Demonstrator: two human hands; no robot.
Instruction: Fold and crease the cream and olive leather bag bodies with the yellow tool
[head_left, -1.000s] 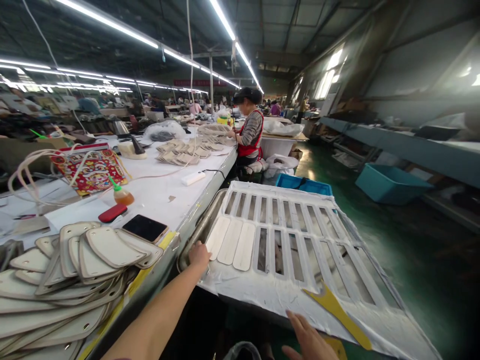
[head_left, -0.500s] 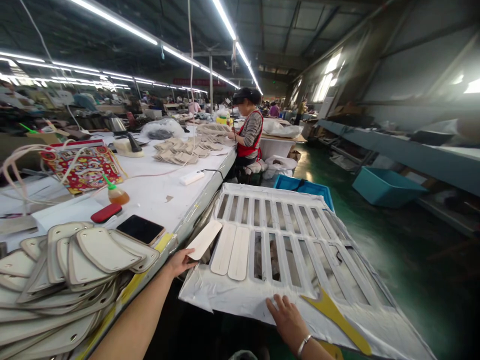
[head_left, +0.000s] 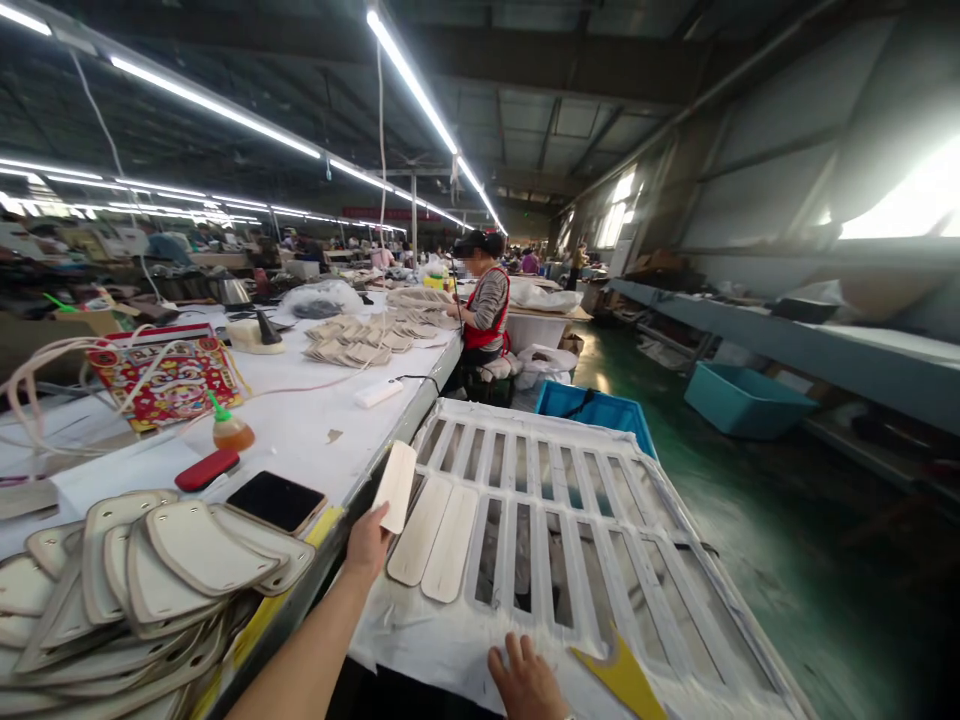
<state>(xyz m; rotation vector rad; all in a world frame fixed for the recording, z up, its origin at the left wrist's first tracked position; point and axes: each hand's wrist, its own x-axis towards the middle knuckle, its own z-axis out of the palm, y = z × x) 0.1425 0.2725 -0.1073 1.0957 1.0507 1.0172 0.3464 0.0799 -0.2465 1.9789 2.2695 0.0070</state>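
My left hand [head_left: 367, 543] is closed on the near end of a cream, round-ended strip [head_left: 397, 482], raised and tilted beside the slotted frame. Two similar flat pieces, a left strip [head_left: 421, 530] and a right strip [head_left: 451, 545], lie side by side on the left of the white cloth-covered slotted frame [head_left: 420, 640]. At the frame's near edge my right hand [head_left: 527, 680] rests with its fingers apart, holding nothing. Just right of it is a yellow flat tool [head_left: 622, 675] with a notched end, partly cut off by the picture's lower edge.
On the left table [head_left: 300, 400] lie overlapping cream panels [head_left: 202, 550], a phone [head_left: 276, 500], a red case [head_left: 207, 470] and a glue bottle [head_left: 232, 430]. A co-worker in a red apron [head_left: 487, 310] sits farther along. Blue bins [head_left: 592, 405] stand beyond the frame.
The held strip has turned more upright and is lifted along the frame's left side. My right hand stays by the near edge. The whole view has shifted, with the frame lower in it.
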